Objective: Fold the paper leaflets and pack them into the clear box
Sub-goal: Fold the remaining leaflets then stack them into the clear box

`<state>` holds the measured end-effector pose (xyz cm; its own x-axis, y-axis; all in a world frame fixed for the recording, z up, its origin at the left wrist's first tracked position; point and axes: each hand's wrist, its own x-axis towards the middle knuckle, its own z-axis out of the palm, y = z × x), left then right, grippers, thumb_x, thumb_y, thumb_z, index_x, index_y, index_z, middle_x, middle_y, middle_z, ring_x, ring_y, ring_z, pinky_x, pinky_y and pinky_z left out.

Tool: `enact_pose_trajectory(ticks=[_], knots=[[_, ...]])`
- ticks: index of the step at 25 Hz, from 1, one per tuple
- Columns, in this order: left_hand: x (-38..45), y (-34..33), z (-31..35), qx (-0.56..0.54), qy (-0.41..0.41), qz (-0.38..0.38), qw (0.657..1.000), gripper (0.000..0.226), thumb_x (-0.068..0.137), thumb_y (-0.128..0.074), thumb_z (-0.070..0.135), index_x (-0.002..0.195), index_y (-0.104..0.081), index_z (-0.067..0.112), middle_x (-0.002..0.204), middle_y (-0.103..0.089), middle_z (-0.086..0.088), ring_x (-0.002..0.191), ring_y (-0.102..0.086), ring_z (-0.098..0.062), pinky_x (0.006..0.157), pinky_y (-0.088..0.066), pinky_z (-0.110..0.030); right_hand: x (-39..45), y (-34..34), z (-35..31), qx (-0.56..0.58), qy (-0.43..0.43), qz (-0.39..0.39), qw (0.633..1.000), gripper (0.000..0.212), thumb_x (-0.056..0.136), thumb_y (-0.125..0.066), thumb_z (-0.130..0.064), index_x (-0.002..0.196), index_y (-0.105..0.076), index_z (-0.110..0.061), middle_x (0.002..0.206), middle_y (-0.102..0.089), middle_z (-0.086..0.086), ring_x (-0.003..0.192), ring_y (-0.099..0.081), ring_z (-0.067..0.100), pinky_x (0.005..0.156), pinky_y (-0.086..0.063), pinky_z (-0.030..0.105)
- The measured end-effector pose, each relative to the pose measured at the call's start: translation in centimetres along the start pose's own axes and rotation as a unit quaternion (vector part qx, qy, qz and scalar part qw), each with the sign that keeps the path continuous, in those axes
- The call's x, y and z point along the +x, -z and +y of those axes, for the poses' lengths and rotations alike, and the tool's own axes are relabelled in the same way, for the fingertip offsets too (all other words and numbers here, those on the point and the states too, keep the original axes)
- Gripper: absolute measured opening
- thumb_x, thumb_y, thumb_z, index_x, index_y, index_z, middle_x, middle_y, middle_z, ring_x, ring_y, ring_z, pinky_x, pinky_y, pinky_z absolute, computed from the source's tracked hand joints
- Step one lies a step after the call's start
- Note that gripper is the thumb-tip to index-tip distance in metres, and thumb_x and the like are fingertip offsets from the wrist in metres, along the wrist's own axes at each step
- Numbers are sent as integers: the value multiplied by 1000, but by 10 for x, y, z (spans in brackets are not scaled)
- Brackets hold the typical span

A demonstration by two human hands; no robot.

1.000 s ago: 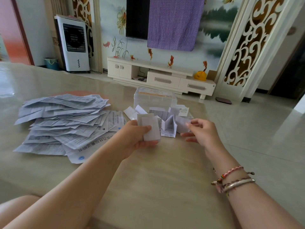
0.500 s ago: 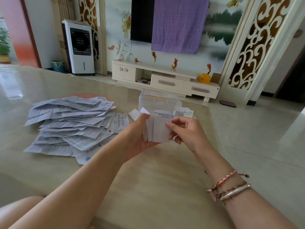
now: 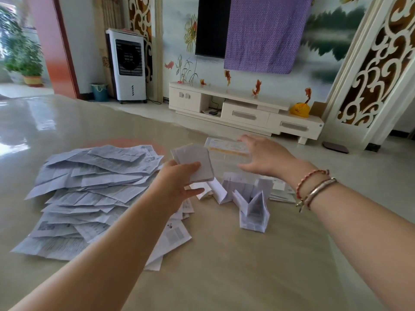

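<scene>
On the worktop (image 3: 224, 277), a folded leaflet (image 3: 252, 211) stands half open just near of the right hand. The left hand (image 3: 179, 182) pinches a stack of folded leaflets (image 3: 194, 163), with loose unfolded leaflets (image 3: 89, 187) spread to its left. Beyond, the right hand (image 3: 262, 157) spreads its fingers over the clear box (image 3: 226, 151), on its lid.

Left hand (image 3: 179, 182) pinching, right hand (image 3: 262, 158) spread, both hands outstretched.

No legible text: print on the unfolded leaflets (image 3: 94, 189) and clear box (image 3: 226, 153) label too blurred.
</scene>
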<state>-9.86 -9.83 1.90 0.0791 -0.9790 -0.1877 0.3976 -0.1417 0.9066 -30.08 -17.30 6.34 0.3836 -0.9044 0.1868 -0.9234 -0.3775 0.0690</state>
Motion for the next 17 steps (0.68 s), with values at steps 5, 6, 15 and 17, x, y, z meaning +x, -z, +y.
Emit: enact_pose_trajectory(ticks=[5,6,15,17], knots=[[46,-15,13,-57,-14,-20,998,40,91,-54,-4,130,-45,-2,121,-57,-23,103,-62,-34,70,-60,-40,31,-17,-12,-156,99,-28,982,39,86,-58,-30,118,-48,-11,110,-61,6,92,-60,27,61,-40,32],[53,-19,14,-60,-18,-23,998,39,92,-54,-4,130,-45,-2,121,-56,-23,103,-62,-34,71,-60,-39,31,-17,-13,-170,110,-21,979,32,86,-56,-26,114,-50,-10,105,-61,6,86,-59,26,57,-36,31],[72,-23,22,-58,42,-76,995,36,94,-51,0,130,-48,2,119,-60,-19,105,-62,-30,83,-54,-40,39,-14,2,-160,161,-49,973,31,84,-53,-23,112,-48,-10,99,-60,6,73,-56,24,53,-42,32],[71,-24,27,-64,56,-76,993,34,94,-51,-1,128,-48,2,110,-62,-17,97,-63,-27,79,-53,-39,38,-6,6,-136,155,-51,977,31,85,-52,-20,115,-47,-12,99,-61,4,72,-55,24,53,-41,31]])
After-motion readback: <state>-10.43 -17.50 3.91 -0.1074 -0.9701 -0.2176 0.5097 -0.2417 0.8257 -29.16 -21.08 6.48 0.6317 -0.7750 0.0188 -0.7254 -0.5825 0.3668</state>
